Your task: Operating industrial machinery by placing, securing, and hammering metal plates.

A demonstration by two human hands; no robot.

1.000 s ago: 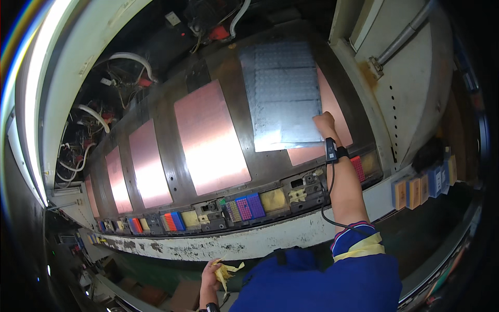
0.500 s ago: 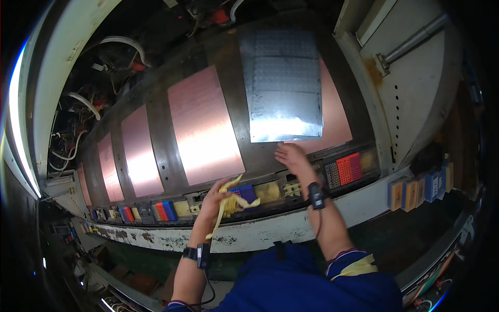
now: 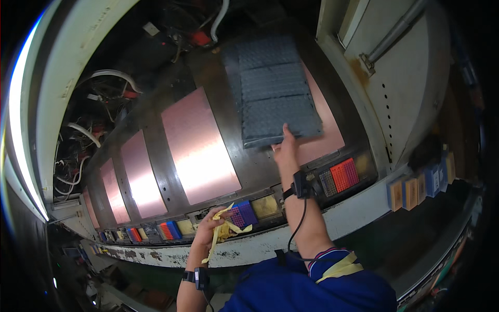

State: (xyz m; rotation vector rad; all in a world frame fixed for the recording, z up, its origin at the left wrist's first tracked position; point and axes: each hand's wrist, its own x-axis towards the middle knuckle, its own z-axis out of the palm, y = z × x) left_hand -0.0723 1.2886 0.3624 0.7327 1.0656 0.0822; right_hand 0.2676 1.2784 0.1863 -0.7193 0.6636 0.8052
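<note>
Your right grip point(image 3: 286, 147) is closed on the near edge of the grey sheets point(image 3: 275, 83), thumb on top, fingers tucked beneath. Your left grip point(image 3: 208, 225), near the paint-worn front rail point(image 3: 174, 258), is curled around crumpled yellow tape point(image 3: 226, 230), one strip dangling. The sheets lie over the worktop point(image 3: 249, 171), partly covering the rightmost copper-coloured panel point(image 3: 325, 117); its right side shows. Their left margin is smeared: cannot tell whether it is raised or resting.

Risks, by judgement. (1) Held at one edge only, the sheets could slide apart or sag at the far end if your thumb pressure slackens; a dragged corner might scratch the panel. (2) The loose strip could catch on the blue-purple tool rack point(image 3: 243, 213) near it if you lower your left grip. (3) The black cable point(image 3: 290, 245) loops from your right wrist device point(image 3: 300, 184) and could snag at the rail on a longer reach.
</note>
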